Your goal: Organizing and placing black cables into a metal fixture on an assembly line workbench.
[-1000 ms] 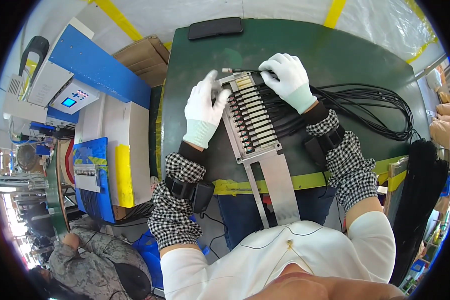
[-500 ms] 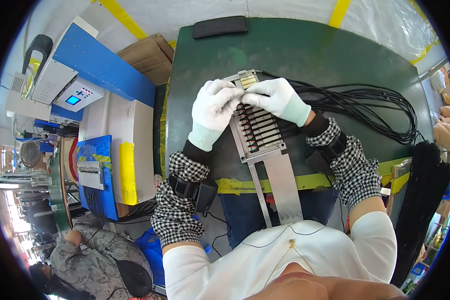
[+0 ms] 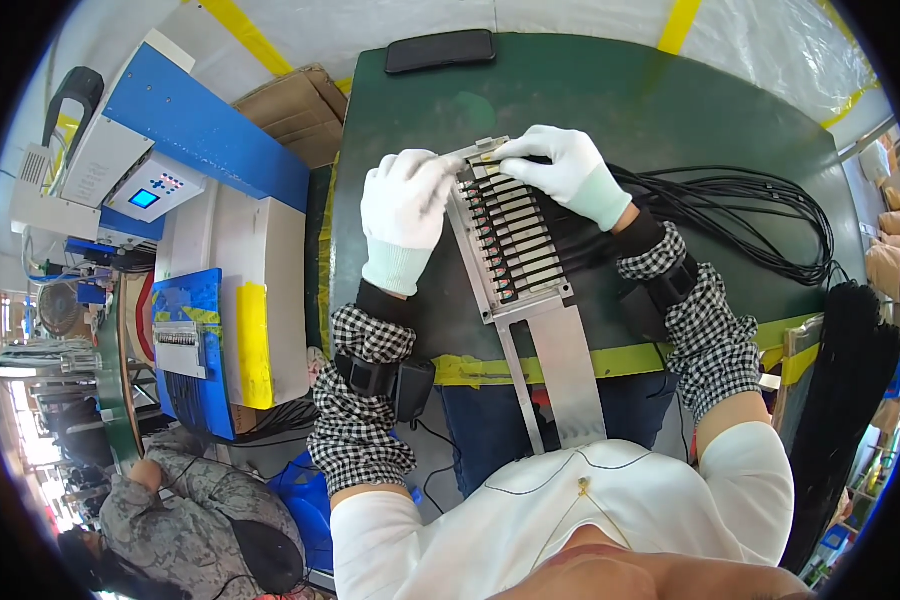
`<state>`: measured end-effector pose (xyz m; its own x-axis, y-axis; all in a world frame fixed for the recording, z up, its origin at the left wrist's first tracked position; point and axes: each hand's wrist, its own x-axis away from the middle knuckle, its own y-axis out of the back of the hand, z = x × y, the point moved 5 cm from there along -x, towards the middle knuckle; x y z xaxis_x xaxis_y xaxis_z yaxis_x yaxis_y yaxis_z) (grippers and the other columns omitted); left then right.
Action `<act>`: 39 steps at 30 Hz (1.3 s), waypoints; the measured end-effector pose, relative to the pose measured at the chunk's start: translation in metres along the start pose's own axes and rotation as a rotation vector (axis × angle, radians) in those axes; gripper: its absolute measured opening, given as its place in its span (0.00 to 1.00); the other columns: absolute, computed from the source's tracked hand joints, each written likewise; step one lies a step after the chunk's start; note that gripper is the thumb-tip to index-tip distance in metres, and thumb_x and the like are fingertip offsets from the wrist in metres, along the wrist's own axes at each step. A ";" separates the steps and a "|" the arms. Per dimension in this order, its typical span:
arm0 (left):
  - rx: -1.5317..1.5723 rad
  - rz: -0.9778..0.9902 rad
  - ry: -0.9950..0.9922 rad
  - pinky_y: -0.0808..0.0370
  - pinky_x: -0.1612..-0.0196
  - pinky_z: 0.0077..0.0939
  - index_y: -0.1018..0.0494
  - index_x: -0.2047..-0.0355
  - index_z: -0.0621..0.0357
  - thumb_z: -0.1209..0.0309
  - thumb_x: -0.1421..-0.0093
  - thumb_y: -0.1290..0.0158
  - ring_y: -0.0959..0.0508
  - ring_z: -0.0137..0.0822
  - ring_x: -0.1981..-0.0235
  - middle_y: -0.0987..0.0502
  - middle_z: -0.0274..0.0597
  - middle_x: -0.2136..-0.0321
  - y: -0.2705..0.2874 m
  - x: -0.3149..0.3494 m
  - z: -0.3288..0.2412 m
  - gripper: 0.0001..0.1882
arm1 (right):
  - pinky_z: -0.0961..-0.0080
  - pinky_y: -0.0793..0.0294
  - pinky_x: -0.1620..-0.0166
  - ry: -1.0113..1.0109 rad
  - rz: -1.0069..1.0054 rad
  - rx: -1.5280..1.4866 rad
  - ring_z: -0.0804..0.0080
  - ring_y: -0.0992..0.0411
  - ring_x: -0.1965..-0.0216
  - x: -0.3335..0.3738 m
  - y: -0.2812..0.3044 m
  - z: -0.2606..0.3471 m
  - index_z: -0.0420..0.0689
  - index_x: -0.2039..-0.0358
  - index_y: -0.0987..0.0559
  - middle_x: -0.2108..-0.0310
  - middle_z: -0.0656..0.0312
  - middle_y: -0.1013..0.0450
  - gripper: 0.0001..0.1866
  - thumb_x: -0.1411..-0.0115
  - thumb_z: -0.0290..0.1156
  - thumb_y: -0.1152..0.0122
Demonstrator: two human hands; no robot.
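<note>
A metal fixture (image 3: 478, 292) with a row of slots lies on the green table. Several black cables (image 3: 530, 248) sit side by side in the slots, their stripped ends toward its left edge. My right hand (image 3: 567, 178), in a white glove, pinches a black cable over the far end of the fixture, thumb and forefinger closed. My left hand (image 3: 407, 205), also gloved, is beside the fixture's far left edge. Its thumb and forefinger are pressed together near the cable ends; whatever is between them is hidden.
Loose black cable coils (image 3: 760, 205) spread right across the table. A black phone (image 3: 440, 53) lies at the far edge. Left stands a blue and white machine (image 3: 210, 130) with a second fixture (image 3: 180, 350). A seated person (image 3: 200, 510) is at lower left. More cables (image 3: 840, 400) hang at right.
My hands have moved apart, the left one leftward and the right one toward the far end. Cables now show in upper slots that my hands covered before.
</note>
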<state>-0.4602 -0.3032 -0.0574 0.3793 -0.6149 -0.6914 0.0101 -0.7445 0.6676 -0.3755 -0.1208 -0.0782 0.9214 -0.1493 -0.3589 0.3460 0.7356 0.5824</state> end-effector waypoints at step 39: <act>-0.170 0.305 0.033 0.27 0.55 0.38 0.21 0.54 0.42 0.74 0.44 0.49 0.27 0.45 0.56 0.24 0.36 0.59 -0.033 0.004 -0.018 0.18 | 0.65 0.30 0.55 0.001 -0.308 0.718 0.63 0.28 0.59 0.009 0.041 -0.007 0.54 0.60 0.18 0.64 0.64 0.26 0.11 0.43 0.32 0.41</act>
<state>-0.4423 -0.2765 -0.0766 0.4181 -0.7914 -0.4460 0.0452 -0.4723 0.8803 -0.3547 -0.0873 -0.0631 0.7650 -0.2769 -0.5814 0.6163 0.0527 0.7858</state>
